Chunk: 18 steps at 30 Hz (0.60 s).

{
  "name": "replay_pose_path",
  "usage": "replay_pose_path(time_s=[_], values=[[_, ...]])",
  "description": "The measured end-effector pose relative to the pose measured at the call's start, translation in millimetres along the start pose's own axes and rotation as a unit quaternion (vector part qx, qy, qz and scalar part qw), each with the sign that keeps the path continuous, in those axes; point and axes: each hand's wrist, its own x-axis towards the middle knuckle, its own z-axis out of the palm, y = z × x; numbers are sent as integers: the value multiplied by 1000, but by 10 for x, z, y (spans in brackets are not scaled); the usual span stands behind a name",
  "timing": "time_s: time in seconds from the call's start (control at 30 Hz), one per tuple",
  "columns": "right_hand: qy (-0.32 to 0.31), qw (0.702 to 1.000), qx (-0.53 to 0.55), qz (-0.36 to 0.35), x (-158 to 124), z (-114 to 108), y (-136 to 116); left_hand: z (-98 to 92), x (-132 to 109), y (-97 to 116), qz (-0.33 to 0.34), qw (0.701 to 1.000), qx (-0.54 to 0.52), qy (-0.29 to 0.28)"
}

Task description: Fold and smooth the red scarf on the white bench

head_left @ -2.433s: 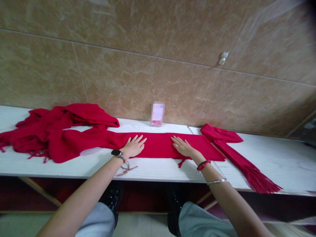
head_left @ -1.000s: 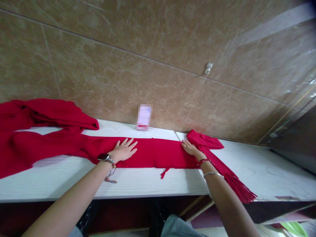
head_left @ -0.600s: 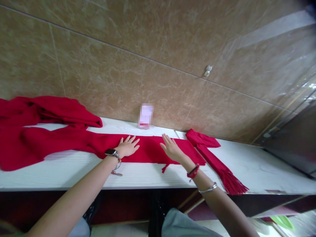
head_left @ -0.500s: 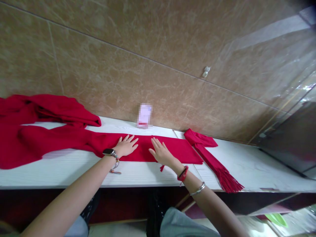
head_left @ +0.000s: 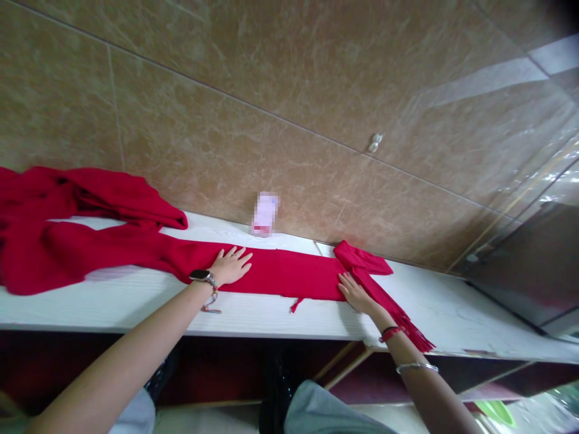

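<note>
A long red cloth, which looks like a folded scarf, lies flat along the white counter. My left hand rests on it with fingers spread. My right hand lies flat on its right end, fingers stretched out. A small red tassel pokes out at the near edge. Towards the left the cloth runs loose and rumpled. A separate-looking red strip with a fringe lies beside my right hand, folded over near the wall; my right wrist partly covers it.
The white counter runs along a brown tiled wall. A blurred pale packet leans near the wall. A bunched red cloth sits at the left. A dark box-like object stands at the right. Open shelving is below, with a green basin.
My right hand has slid right along the cloth, from its middle to its right end. My left hand has stayed in place. The view has shifted slightly.
</note>
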Motion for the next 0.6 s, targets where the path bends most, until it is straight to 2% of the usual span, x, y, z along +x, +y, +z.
replay_pose_path(time_s=[0.07, 0.17, 0.23, 0.3, 0.43, 0.53, 0.6], values=[[-14, 1000, 3, 13, -33, 17, 50, 5, 4, 2, -1, 1000, -7, -1], [-25, 997, 30, 68, 67, -115, -64, -24, -7, 13, 0, 999, -29, -14], [15, 992, 69, 106, 233, -285, -240, -91, -39, 4, 8, 999, -42, -26], [68, 984, 125, 106, 456, -507, -493, -208, -102, -46, 17, 999, -41, -26], [110, 962, 244, -52, 927, -1044, -1219, -529, -336, -355, -3, 1000, -6, 11], [105, 941, 294, -126, 1202, -1404, -1821, -738, -605, -766, -75, 997, 25, 23], [91, 933, 311, -160, 1336, -1563, -2163, -827, -827, -1079, -137, 990, 32, 3]])
